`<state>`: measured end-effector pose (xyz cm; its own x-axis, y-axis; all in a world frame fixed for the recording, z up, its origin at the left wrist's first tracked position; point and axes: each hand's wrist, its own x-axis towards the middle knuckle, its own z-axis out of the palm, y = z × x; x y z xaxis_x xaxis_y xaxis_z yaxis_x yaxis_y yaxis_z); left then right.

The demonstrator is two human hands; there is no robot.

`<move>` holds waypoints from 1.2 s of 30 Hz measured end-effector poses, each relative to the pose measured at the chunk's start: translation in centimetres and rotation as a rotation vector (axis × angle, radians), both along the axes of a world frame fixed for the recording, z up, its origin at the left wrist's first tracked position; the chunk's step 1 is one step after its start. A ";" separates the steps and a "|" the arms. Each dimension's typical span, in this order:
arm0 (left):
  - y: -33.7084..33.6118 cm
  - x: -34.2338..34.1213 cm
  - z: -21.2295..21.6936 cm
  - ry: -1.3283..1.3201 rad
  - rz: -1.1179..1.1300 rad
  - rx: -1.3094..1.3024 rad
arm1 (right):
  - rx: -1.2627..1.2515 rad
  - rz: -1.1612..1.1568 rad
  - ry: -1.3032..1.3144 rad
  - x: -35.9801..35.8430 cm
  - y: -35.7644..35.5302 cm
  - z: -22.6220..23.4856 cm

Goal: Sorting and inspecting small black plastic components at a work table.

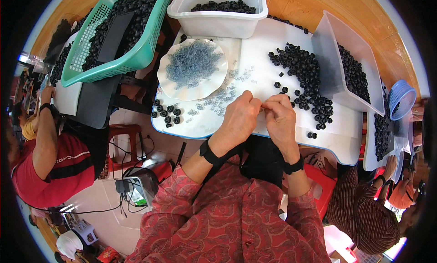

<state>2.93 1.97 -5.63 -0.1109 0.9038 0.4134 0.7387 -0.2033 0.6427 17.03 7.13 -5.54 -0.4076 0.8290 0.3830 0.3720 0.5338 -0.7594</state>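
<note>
My left hand (239,116) and my right hand (279,119) meet above the front edge of the white table (264,49). Fingertips on both are pinched close together; whatever sits between them is too small and hidden to make out. Left of them, a white wavy-rimmed plate (165,76) bears a heap of small clear bluish pieces (193,65). More such clear pieces (221,98) lie loose between plate and left hand. A spread of small round black parts (298,65) lies right of my right hand. Several finished-looking black parts (168,112) cluster at the table's left front corner.
A white tub (218,25) of black parts stands at the back. On the right a translucent bin (327,58) lies tilted, black parts inside. A green basket (141,58) of black parts is at upper left. People sit on both sides; cables (123,194) trail on the floor.
</note>
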 end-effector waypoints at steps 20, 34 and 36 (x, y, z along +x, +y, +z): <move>0.3 -0.2 -0.4 -0.169 -0.138 -0.035 | 0.012 0.344 0.189 -3.3 -0.7 0.8; -0.7 -0.2 -0.2 -0.202 0.029 0.013 | -0.024 0.029 0.427 -1.9 -0.8 -0.4; -0.8 -0.3 -0.1 -0.374 0.085 0.011 | -0.070 -0.005 0.398 -1.3 -1.1 -0.9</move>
